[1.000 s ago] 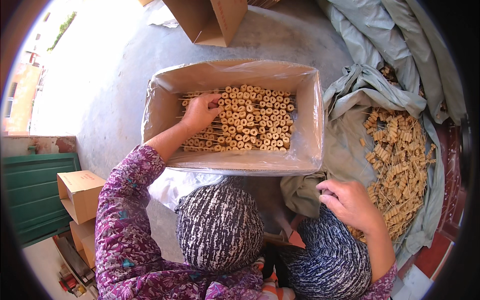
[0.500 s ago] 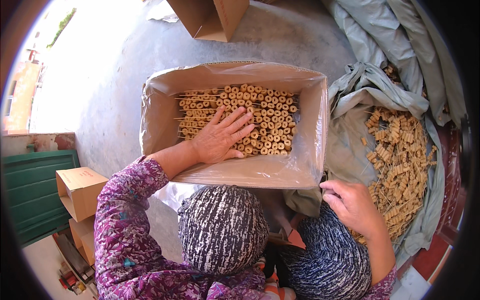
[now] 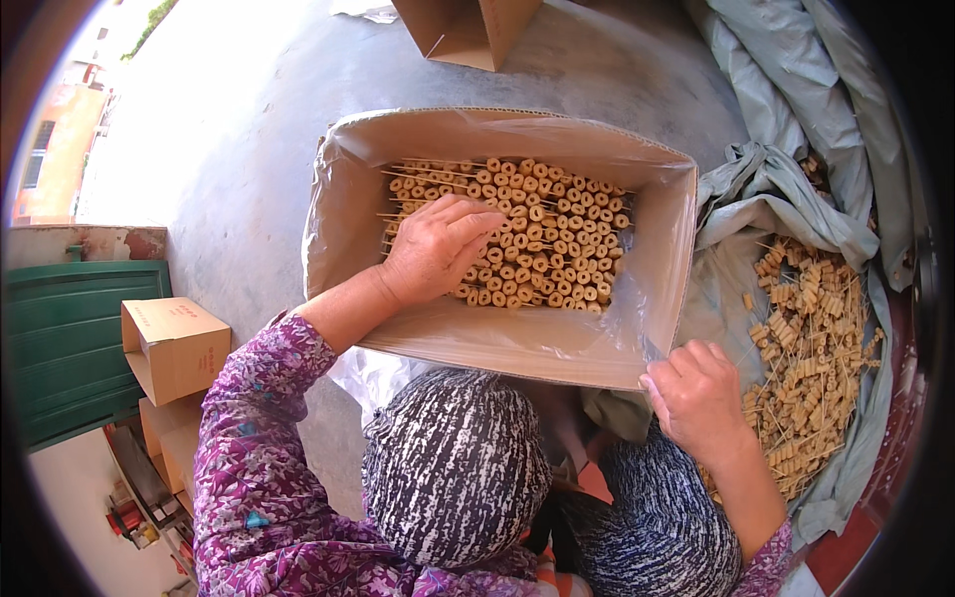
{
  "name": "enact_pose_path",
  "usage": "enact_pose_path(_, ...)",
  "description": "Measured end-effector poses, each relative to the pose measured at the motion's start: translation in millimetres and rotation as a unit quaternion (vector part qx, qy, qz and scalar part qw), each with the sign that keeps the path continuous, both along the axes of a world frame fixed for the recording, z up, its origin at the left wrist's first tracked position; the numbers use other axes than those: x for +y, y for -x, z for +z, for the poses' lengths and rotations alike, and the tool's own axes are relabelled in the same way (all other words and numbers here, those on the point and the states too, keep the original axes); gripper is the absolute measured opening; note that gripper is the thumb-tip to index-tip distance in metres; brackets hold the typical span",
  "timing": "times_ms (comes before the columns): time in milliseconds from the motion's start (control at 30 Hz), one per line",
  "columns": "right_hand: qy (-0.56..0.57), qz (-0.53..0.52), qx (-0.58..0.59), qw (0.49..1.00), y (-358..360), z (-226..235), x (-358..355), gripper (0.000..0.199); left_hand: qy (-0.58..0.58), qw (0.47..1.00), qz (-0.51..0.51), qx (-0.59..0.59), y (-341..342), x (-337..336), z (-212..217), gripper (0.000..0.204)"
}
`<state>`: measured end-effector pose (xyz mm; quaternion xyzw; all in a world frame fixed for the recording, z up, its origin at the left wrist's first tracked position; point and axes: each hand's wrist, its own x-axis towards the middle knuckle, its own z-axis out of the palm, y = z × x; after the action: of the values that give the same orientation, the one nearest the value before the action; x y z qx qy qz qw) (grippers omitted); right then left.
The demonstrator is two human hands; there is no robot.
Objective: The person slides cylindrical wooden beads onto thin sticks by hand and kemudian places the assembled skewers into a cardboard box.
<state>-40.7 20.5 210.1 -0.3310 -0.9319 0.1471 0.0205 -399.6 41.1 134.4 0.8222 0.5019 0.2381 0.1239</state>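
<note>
A cardboard box (image 3: 657, 249) lined with clear plastic stands before my knees. Inside lie rows of skewered tan rolls (image 3: 557, 234) with hollow round ends, their thin sticks pointing left. Over the left part of these skewers is my left hand (image 3: 433, 254), its fingers loosely bent and close together; nothing shows in its grasp, though its underside is hidden. My right hand (image 3: 696, 398) is closed on the near right corner of the box, thumb against the cardboard.
To the right, a heap of loose skewers (image 3: 811, 368) lies on a grey-green sheet (image 3: 736, 289). Another open carton (image 3: 468, 35) stands on the concrete floor beyond the box. More cartons (image 3: 184, 348) are stacked at left beside a green panel (image 3: 85, 338). My patterned knees (image 3: 453, 468) are below the box.
My left hand has gone from lying flat with spread fingers on the skewers to bent fingers held closer together. My right hand still grips the box corner. The whole view has shifted slightly.
</note>
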Motion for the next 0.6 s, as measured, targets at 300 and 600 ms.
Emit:
enact_pose_path(300, -0.013, 0.01, 0.042, 0.999, 1, -13, 3, 0.02, 0.065, 0.986, -0.069, 0.14, 1, -31, 5, 0.024)
enact_pose_path(600, -0.032, -0.011, 0.073, 0.997, -2, -19, 2, 0.02, 0.136, 0.964, -0.083, 0.214, -7, -22, 3, 0.025)
